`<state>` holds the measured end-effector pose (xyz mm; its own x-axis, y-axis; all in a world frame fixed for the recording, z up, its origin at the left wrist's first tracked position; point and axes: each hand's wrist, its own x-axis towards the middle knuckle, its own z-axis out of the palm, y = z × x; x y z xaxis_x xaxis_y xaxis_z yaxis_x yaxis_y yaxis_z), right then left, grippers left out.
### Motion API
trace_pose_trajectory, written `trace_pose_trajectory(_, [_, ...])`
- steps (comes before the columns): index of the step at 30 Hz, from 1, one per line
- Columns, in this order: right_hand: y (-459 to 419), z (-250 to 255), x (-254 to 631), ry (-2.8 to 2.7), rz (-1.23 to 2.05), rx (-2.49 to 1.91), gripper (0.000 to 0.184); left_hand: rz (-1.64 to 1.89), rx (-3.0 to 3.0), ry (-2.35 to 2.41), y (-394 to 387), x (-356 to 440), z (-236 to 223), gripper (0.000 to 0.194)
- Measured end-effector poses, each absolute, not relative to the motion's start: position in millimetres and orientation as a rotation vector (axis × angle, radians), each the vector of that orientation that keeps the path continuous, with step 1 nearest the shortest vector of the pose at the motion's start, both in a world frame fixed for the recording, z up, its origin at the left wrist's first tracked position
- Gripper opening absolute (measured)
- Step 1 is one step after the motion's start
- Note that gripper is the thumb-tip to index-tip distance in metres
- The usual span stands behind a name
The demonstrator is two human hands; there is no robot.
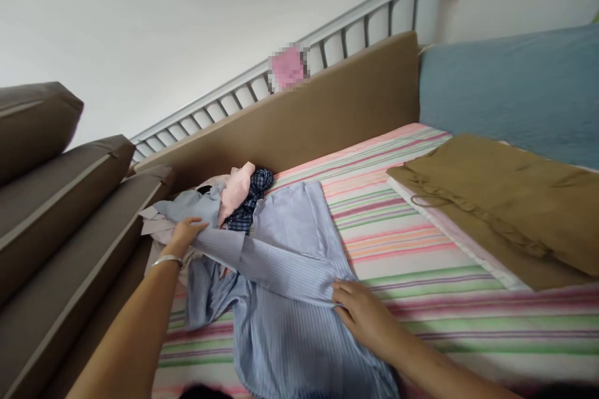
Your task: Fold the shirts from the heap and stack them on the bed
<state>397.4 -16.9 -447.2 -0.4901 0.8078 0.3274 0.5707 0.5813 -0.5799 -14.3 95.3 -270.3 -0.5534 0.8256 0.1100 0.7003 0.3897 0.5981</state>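
Note:
A light blue striped shirt point(290, 274) lies spread on the striped bed sheet point(421, 243). My left hand point(187, 232), with a silver bracelet on the wrist, grips the end of the shirt's sleeve, which stretches across the shirt body. My right hand point(362, 315) presses down on the shirt's right edge, fingers curled on the fabric fold.
A heap of clothes point(234, 199), with pink, pale blue and dark checked pieces, sits just beyond the shirt. Brown cushions point(56, 212) stack at the left. A brown folded cover point(505, 206) lies at right, a blue bolster point(510, 87) behind it, and a brown headboard point(327, 112) runs along the wall.

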Motion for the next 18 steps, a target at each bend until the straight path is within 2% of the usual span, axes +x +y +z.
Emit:
trace_pose_trajectory(9, [-12.7,-472.1,400.8,-2.258,0.495,-1.069,0.022,0.937,1.091,2.178,60.0,-61.9,-352.1,0.072])
trace_pose_trajectory(16, [-11.5,-484.4,402.9,-2.299,0.45,-1.064,0.023,0.988,1.187,1.867,26.8,-74.9,-377.7,0.1])
trace_pose_trajectory(18, [-12.0,-484.3,402.9,-2.302,0.457,-1.078,0.022,0.951,1.292,1.811,21.7,-73.9,-378.2,0.099])
